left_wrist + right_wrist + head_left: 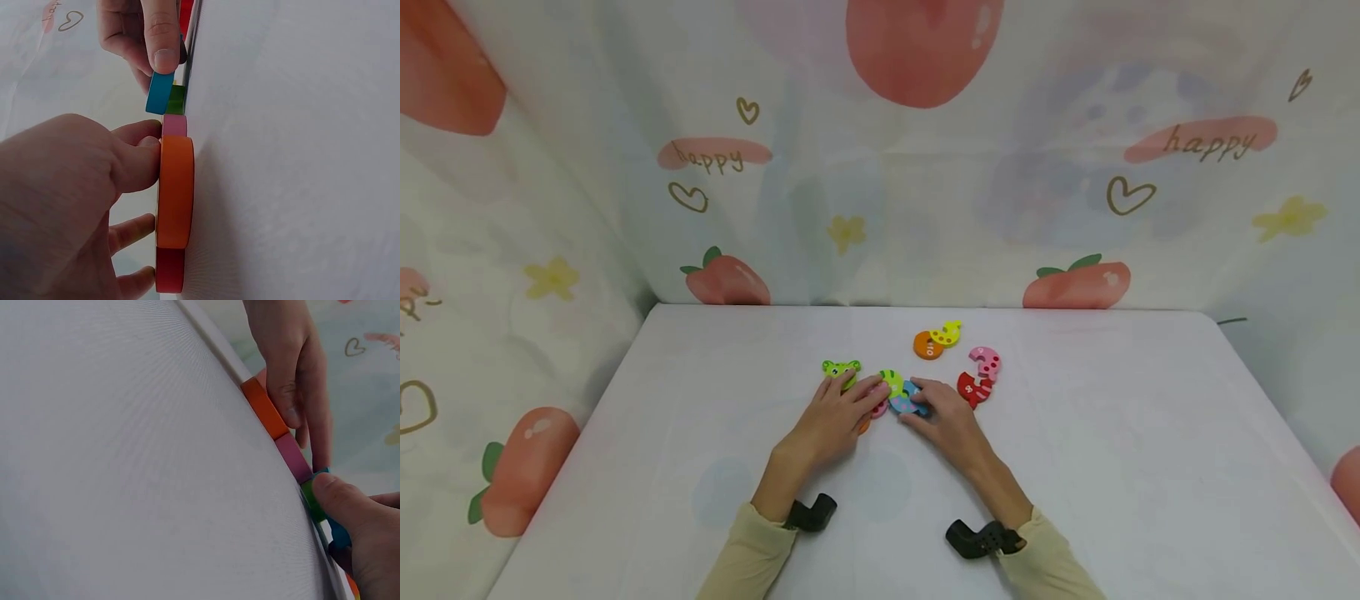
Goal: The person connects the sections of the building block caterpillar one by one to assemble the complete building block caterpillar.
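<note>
My right hand point(951, 421) pinches a blue puzzle piece point(902, 403) between thumb and fingers. In the left wrist view the blue piece looks tilted and partly raised over a green piece point(177, 100). My left hand point(826, 423) lies across a row of joined pieces, its fingers spread and touching them. A green animal-head piece point(833, 367) shows beyond its fingertips. Under or beside this hand are a pink piece point(174, 125), a thick orange piece point(177, 194) and a red piece point(170, 270); the fingers hide much of them from above.
Beyond the hands, an orange piece point(927, 346) lies against a yellow one point(950, 334). To the right, a pink spotted piece point(989, 363) touches a red striped piece point(973, 390). All lie on the white table point(1112, 467), with a printed curtain point(925, 208) behind its far edge.
</note>
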`<state>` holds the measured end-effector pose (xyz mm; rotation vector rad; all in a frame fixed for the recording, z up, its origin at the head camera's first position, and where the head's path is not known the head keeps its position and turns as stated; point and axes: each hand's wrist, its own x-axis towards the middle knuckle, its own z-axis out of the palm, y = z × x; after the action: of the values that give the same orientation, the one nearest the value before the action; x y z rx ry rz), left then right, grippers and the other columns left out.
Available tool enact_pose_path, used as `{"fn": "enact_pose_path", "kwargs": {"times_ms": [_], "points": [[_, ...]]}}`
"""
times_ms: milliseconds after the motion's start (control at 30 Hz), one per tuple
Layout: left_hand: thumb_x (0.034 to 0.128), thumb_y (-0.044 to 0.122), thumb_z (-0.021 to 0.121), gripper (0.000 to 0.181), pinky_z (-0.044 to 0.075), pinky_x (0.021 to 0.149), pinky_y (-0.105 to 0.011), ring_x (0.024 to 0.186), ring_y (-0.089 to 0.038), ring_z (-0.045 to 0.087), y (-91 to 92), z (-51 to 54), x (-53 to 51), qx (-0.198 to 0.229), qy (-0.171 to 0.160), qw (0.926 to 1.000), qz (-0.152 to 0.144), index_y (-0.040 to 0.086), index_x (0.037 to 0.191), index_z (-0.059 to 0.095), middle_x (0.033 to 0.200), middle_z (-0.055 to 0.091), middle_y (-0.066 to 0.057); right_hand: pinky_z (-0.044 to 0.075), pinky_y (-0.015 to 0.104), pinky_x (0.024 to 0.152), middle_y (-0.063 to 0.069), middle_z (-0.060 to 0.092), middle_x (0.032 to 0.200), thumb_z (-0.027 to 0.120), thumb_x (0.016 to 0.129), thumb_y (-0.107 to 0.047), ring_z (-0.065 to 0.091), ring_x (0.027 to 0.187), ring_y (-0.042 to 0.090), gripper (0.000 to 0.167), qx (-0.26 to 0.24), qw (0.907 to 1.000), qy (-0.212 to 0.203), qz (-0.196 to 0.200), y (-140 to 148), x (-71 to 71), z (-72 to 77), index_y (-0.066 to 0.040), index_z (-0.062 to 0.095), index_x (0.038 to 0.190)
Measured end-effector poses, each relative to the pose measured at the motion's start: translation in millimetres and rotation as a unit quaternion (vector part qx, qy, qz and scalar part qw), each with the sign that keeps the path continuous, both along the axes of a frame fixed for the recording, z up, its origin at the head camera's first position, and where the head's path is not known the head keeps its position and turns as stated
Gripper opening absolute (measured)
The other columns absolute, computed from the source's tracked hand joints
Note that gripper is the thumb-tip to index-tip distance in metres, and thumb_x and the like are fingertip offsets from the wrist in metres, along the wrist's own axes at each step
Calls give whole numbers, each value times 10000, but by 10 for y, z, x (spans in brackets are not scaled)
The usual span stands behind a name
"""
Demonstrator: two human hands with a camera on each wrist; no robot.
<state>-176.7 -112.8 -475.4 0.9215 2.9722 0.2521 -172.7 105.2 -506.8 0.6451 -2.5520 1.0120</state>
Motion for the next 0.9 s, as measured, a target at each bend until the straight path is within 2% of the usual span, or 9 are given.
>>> {"fn": "enact_pose_path", "kwargs": {"times_ms": [667, 900], "points": [[970, 200, 573, 515, 262, 1160, -595, 1437, -365, 316, -7, -9, 5, 155, 4, 9999, -6, 245, 1465, 439, 1531, 410, 17, 543, 362, 937, 122, 662, 1251, 810, 774, -212, 629, 1143, 261, 348, 64, 9998, -187, -46, -4, 11, 14, -37, 688, 1050], [973, 206, 569, 503, 270, 1155, -598, 1432, -368, 326, -8, -10, 8, 175, 69, 9998, -22, 242, 1459, 448, 1524, 418, 14, 541, 365, 939, 126, 665, 1245, 814, 769, -206, 631, 1143, 264, 354, 38, 10000, -80, -9, 0, 5, 6, -37, 687, 1053]]}}
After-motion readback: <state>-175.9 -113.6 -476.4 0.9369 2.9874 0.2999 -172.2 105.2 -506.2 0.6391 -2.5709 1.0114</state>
